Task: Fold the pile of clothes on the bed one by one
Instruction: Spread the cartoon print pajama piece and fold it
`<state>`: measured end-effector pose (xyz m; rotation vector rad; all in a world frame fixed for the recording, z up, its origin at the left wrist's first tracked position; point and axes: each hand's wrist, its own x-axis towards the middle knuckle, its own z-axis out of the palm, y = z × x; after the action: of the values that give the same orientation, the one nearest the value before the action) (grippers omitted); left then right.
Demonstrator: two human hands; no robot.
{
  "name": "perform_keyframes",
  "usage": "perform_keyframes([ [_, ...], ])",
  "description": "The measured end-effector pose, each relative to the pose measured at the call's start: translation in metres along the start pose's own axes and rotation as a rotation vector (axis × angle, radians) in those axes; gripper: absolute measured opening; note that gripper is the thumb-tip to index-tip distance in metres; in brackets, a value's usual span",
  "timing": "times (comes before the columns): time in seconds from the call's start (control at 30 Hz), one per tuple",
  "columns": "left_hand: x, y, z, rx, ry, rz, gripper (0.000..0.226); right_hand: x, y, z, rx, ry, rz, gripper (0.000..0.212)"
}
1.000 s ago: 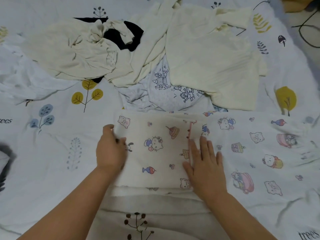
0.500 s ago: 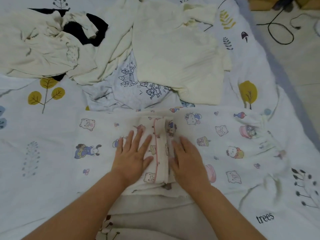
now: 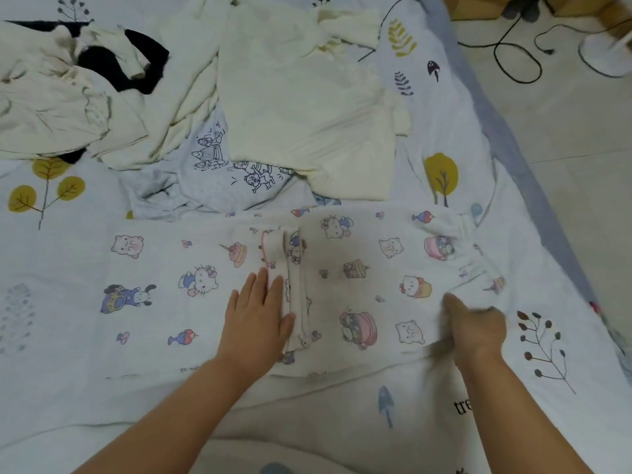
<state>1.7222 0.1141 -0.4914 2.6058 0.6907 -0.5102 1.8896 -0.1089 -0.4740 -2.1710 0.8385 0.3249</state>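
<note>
The bed point(image 3: 68, 388) carries your clothes pile point(image 3: 301, 97) at the far side, and nearer you the cartoon-print garment point(image 3: 376, 254) lies spread flat. Your left hand point(image 3: 254, 316) presses its folded middle, fingers straight; your right hand point(image 3: 477, 325), blurred, curls round its right edge.

We see a bed point(image 3: 455, 107) under a white sheet printed with leaves and trees, pale floor tiles point(image 3: 564, 138) to its right, black cables point(image 3: 513, 53) trailing across them, and possibly a white fan base point(image 3: 605, 53).
</note>
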Motion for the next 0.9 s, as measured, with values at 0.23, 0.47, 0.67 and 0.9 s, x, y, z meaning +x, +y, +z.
perform_keyframes([
  [0.23,-0.003,-0.003,-0.013,-0.119,0.003,0.044,0.056,-0.045,-0.025,0.004,0.201,-0.069,-0.446,0.021],
  [0.47,-0.010,-0.021,-0.076,-1.165,0.055,-0.187,0.023,-0.170,-0.044,0.032,0.206,-0.181,-1.018,0.012],
  [0.67,-0.026,-0.091,-0.127,-1.944,-0.005,-0.183,0.063,-0.254,-0.018,0.093,-0.050,-0.464,-1.516,0.019],
  [0.9,-0.014,-0.137,-0.095,-1.067,0.037,-0.489,0.019,-0.263,0.011,0.116,-0.704,-0.945,-1.375,0.050],
])
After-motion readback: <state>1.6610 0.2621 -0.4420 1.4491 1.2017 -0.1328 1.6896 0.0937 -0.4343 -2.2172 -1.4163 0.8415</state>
